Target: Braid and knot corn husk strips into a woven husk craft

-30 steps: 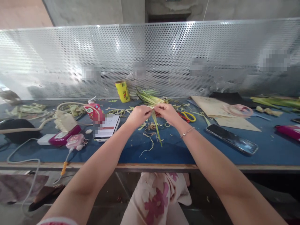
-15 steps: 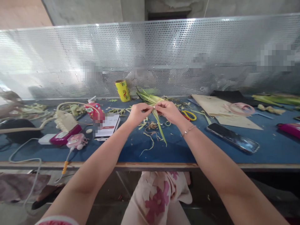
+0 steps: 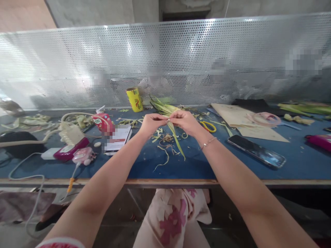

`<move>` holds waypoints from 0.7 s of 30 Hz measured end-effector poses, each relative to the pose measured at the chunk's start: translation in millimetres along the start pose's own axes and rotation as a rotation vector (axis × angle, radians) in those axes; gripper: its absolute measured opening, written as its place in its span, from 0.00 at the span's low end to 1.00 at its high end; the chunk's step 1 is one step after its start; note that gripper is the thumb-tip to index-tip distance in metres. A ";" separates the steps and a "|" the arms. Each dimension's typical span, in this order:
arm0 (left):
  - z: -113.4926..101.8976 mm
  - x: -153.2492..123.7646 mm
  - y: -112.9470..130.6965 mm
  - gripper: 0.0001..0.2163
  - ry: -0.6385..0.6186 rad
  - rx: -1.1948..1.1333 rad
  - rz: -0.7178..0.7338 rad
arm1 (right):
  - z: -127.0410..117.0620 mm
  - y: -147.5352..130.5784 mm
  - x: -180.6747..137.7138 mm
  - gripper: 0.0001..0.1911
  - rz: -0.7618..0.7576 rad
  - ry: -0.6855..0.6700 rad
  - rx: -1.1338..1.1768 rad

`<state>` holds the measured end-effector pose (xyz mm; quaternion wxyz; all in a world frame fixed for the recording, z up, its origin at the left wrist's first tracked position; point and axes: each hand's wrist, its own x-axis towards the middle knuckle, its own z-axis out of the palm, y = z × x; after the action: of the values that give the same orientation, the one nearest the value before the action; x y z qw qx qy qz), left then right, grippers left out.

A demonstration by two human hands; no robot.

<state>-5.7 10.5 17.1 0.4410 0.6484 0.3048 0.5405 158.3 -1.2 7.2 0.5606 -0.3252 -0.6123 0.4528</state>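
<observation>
My left hand (image 3: 153, 124) and my right hand (image 3: 185, 122) meet over the middle of the table, thumbs and fingers pinched close together. Between the fingertips they grip a pale green leaf strip (image 3: 177, 140), whose pointed end hangs down toward me. A tiny whitish bit shows at the pinch, too small to name. Just behind my hands lies a bundle of long green leaves (image 3: 164, 107). Under them are thin dried fibre scraps (image 3: 167, 138) on the blue tabletop (image 3: 150, 168).
Yellow-handled scissors (image 3: 208, 126) and a dark phone (image 3: 257, 151) lie to the right, near brown paper sheets (image 3: 231, 119). Leftward are a white-screened device (image 3: 118, 139), a red pouch (image 3: 103, 123) and cables. A yellow can-like tube (image 3: 134, 100) stands before the perforated metal screen (image 3: 176, 55).
My hands stay pinched at nearly the same spot, and the hanging leaf tip has shifted slightly right. At the far left, another person's arm has partly withdrawn from view.
</observation>
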 end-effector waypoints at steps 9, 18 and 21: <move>7.2 -3.5 -5.2 0.12 -0.005 -0.151 -0.098 | -3.7 -0.7 1.7 0.14 0.075 0.021 0.098; 2.6 -0.4 -13.0 0.06 0.024 0.190 0.143 | -3.8 3.2 1.8 0.13 0.048 0.028 -0.009; 1.8 -1.4 -12.9 0.04 0.021 0.229 0.162 | -1.6 2.7 1.2 0.13 0.057 0.016 -0.018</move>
<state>-3.2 14.3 4.8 0.3161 0.7111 0.3158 0.5428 159.4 1.2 5.2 0.5494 -0.3515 -0.6022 0.4603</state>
